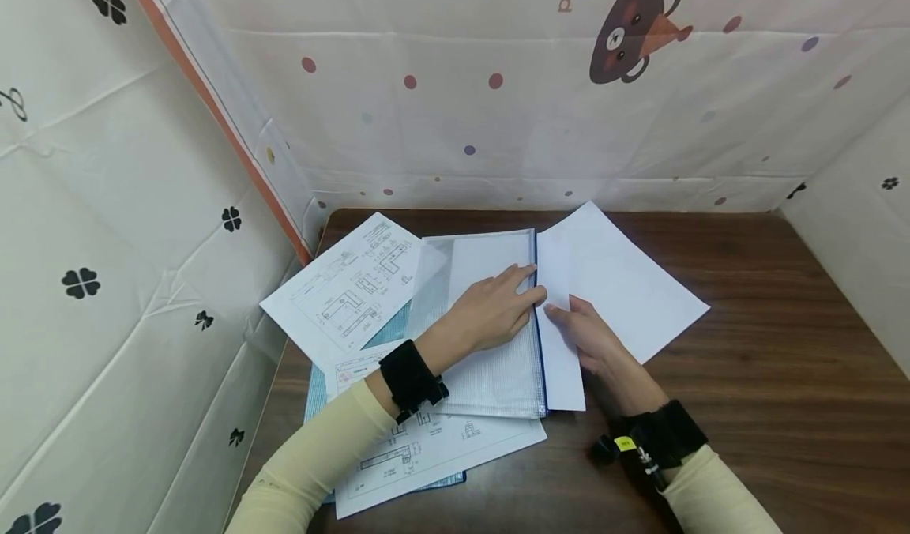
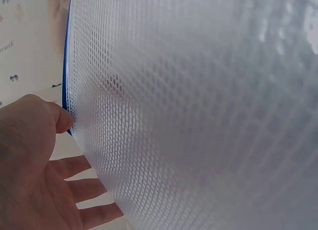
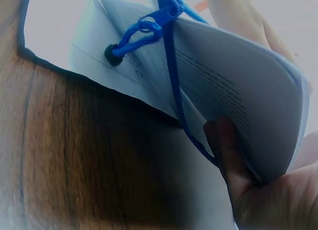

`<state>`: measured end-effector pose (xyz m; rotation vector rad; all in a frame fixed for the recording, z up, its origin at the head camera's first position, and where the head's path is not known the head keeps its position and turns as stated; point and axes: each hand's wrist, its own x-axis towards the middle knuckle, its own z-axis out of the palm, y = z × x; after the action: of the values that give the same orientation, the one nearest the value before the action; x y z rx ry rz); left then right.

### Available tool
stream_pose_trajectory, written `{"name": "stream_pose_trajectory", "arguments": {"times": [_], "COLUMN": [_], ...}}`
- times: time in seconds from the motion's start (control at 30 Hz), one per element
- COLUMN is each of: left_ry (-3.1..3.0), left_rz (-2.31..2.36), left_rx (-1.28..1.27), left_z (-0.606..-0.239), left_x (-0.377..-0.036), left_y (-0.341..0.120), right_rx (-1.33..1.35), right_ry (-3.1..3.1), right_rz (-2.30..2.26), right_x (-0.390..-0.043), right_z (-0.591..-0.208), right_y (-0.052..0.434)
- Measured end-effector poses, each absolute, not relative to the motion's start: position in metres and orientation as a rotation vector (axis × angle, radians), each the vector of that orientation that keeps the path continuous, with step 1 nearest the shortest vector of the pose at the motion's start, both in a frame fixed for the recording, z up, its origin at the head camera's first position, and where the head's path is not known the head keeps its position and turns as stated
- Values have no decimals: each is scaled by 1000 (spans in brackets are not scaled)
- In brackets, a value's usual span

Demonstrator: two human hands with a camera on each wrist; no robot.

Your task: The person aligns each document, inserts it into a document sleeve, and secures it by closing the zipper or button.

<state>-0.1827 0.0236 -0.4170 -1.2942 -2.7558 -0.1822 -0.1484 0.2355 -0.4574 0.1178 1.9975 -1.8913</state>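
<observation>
Left hand [image 1: 490, 313] laid palm-down on the mesh pouch [image 1: 483, 336], fingers [image 1: 522, 277] straight and relaxed, tips reaching the blue zipper edge [image 1: 538, 321]. Thumb appears to catch that edge in the left wrist view [image 2: 63, 119]; a true pinch cannot be confirmed. Right hand [image 1: 593, 344] just beside, on the near part of the white paper stack [image 1: 611, 289], fingers [image 1: 562, 317] curled around the stack's left edge at the pouch mouth. Right wrist view shows a thumb [image 3: 231, 155] under the stack and the sheets bowed over it, so grasping the paper. Blue zipper pull [image 3: 149, 26] hanging loose at the far end, mouth open.

Step judged in hand: feeding the stack into the open pouch, with only the left edge of the stack at the mouth. Most of the paper lies out to the right on the tabletop [image 1: 768, 360], skewed against the pouch. Next move judged to call for keeping the upper layer lifted with the left hand, squaring the stack to the opening and sliding it leftward without buckling corners.

Pouch lying at centre, over printed drawings [image 1: 355, 281] that spread left and near.
</observation>
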Motion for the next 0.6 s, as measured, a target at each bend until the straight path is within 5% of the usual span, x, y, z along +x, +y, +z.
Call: {"name": "stream_pose_trajectory", "arguments": {"times": [0.6], "left_ry": [-2764], "left_rz": [-251], "left_rx": [-1296], "left_z": [-415], "left_x": [-179], "left_y": [27], "right_rx": [22], "right_ry": [1989], "right_rz": [-1930], "right_x": [-152], "right_z": [-461], "right_y": [215]}}
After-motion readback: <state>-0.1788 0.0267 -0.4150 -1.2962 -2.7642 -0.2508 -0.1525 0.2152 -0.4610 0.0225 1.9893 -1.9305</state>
